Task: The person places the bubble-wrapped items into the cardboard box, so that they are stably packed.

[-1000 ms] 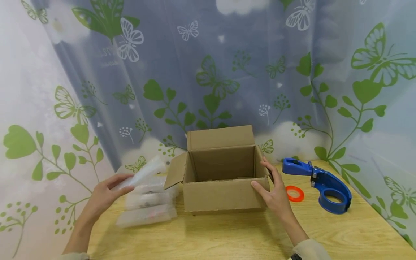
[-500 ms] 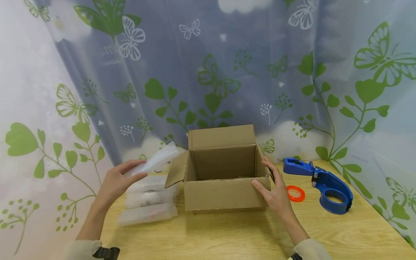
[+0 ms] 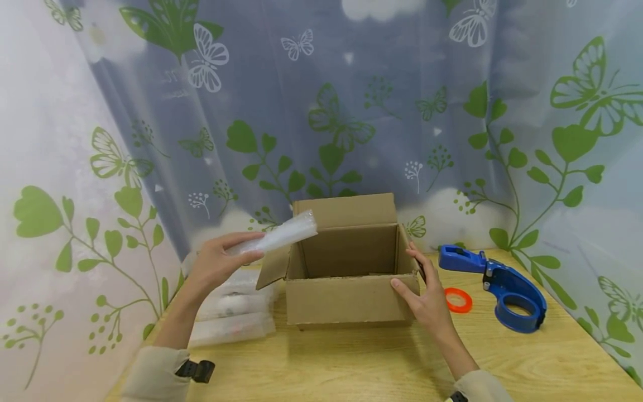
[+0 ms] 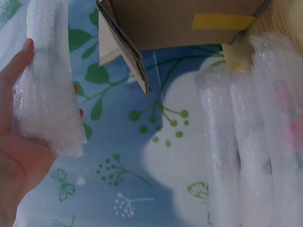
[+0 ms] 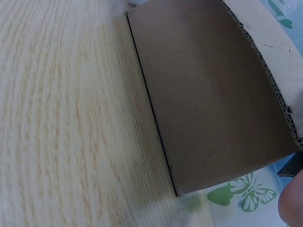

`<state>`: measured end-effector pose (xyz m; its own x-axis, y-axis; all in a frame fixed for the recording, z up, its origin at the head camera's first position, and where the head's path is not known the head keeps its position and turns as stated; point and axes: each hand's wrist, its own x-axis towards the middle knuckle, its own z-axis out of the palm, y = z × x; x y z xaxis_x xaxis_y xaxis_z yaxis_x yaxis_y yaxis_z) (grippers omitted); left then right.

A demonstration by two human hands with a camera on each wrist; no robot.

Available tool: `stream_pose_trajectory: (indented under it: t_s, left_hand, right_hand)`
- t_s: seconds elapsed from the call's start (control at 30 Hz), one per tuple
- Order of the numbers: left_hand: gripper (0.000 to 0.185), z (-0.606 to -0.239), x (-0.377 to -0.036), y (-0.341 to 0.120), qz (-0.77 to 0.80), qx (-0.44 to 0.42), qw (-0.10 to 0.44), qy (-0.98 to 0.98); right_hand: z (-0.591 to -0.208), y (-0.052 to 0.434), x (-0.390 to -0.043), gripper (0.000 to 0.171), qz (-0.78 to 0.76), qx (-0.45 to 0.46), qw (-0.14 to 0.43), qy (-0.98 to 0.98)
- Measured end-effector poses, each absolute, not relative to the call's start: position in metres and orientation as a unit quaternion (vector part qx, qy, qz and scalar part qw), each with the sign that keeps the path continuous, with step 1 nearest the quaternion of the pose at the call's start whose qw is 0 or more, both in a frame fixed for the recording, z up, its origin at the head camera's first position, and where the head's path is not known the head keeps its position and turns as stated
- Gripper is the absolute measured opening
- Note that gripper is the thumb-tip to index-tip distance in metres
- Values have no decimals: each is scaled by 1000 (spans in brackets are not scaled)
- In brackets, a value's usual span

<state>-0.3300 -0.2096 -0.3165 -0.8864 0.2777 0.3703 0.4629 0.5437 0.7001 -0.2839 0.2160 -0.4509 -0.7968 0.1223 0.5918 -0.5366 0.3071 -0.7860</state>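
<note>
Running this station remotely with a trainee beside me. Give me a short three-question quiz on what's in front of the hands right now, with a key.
1. What does the left hand hold?
A) the orange ring
B) a bubble-wrapped package
C) the blue tape dispenser

2. True or false: the cardboard box is closed.

3. How many more wrapped packages lie on the table?

Key:
1. B.
2. False: it stands open, with the right hand gripping its right side.
3. Three, lying side by side.
</note>
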Motion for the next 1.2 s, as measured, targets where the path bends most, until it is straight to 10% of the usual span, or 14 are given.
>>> stream_pose_trajectory:
  t_s: [1.2]
  left_hand:
    - [39,-340,-353,-71,-393,-313,36,-864]
  right_hand:
    - [-450,216,-284,65,571,128,285,-759]
